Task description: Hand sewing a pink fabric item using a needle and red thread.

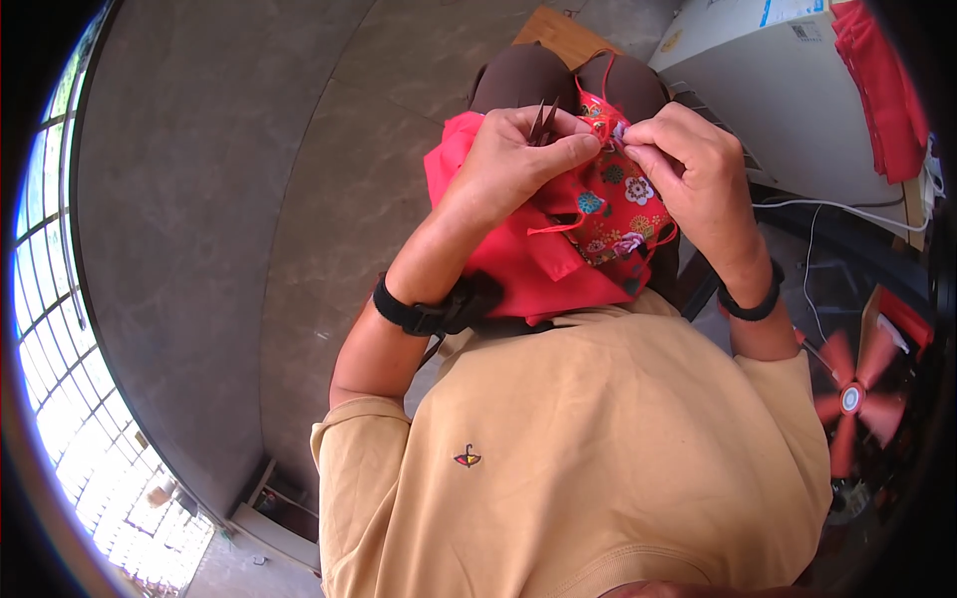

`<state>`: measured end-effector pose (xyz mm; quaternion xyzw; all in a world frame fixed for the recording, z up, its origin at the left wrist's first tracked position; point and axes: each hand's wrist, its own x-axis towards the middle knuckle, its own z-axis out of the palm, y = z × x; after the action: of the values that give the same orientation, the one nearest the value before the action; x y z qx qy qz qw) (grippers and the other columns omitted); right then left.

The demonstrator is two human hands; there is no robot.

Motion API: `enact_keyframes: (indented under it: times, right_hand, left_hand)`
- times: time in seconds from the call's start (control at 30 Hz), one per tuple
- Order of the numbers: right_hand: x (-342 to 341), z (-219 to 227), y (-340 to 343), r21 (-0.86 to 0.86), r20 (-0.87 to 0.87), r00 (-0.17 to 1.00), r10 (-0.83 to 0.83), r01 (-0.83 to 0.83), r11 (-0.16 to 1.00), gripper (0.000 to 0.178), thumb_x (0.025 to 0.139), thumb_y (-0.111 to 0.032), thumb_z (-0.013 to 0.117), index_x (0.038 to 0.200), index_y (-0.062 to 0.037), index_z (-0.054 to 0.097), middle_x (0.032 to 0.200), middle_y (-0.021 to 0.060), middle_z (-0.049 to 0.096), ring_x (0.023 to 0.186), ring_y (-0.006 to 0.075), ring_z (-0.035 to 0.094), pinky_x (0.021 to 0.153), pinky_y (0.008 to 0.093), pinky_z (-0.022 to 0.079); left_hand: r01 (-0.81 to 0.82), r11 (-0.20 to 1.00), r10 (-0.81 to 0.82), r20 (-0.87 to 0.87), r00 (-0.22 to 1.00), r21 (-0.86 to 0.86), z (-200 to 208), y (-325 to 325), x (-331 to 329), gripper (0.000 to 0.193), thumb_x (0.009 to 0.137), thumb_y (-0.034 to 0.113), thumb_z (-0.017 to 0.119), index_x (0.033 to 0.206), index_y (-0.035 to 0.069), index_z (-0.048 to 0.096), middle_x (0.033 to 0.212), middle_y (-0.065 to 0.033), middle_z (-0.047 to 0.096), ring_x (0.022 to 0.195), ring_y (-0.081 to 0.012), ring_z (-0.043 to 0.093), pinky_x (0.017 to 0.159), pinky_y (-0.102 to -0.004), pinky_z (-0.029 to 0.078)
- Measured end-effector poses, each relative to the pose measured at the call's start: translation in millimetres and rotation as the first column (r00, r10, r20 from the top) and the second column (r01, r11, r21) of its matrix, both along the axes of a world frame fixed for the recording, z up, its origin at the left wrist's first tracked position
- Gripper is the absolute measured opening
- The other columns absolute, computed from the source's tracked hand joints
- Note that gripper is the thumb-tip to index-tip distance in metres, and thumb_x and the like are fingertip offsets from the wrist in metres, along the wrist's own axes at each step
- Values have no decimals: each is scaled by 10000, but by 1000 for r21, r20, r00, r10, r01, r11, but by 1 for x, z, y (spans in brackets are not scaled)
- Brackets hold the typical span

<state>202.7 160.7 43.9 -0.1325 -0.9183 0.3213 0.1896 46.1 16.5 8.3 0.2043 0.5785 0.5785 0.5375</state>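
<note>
A red floral-printed cloth (613,214) with thin red cords lies over my lap, on top of plain red cloth (513,264). My left hand (523,159) pinches the upper edge of the floral cloth between thumb and fingertips. Dark pointed snips (541,125) stick up from that same hand, their two tips slightly apart; their handles are hidden in the palm. Close beside it, my right hand (693,164) is closed in a pinch at the cloth's upper edge. Whatever small detail lies between its fingertips is too small to make out.
My knees (523,78) support the cloth. At the right stand a white cabinet (743,90) with folded red cloth (877,90) on it, white cables (847,207) and a red-bladed fan (850,399). A wooden board (568,35) lies beyond my knees. A barred window (55,299) is at far left.
</note>
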Motion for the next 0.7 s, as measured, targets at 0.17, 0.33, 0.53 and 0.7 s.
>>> enact_keyframes:
  times: [0.17, 0.33, 0.53, 0.7]
  right_hand:
    - [-6, 1, 5, 3, 16, 998, 57, -57, 998, 115, 804, 11, 739, 877, -16, 655, 771, 121, 603, 675, 321, 614, 600, 397, 484]
    - [-16, 5, 8, -51, 21, 994, 107, -106, 993, 100, 807, 36, 714, 872, -7, 650, 760, 129, 622, 664, 312, 623, 604, 381, 497]
    - [-20, 13, 5, -476, 133, 989, 67, 5, 879, 107, 863, 76, 640, 946, 8, 642, 759, 119, 627, 698, 203, 684, 623, 336, 524]
    - [-21, 16, 8, -554, 195, 963, 185, -47, 831, 183, 947, 71, 580, 1113, 19, 636, 843, 52, 668, 750, 91, 693, 661, 237, 563]
  left_hand:
    - [-18, 1000, 19, -89, 996, 20, 0, -1, 4, 187, 926, 156, 767, 982, -20, 743, 866, -18, 732, 790, -48, 640, 699, -218, 529]
    - [-29, 998, 36, -141, 989, 50, -1, -4, 7, 187, 936, 154, 757, 994, -24, 742, 873, -22, 740, 794, -50, 645, 707, -220, 535]
    - [-38, 994, 51, -125, 991, 104, -8, -3, 8, 171, 943, 148, 748, 984, -17, 742, 866, -25, 734, 796, -56, 651, 703, -226, 538]
    - [-26, 994, 41, -139, 989, 110, -9, -2, 9, 141, 935, 127, 751, 966, -10, 739, 866, -29, 717, 780, -70, 656, 695, -234, 542]
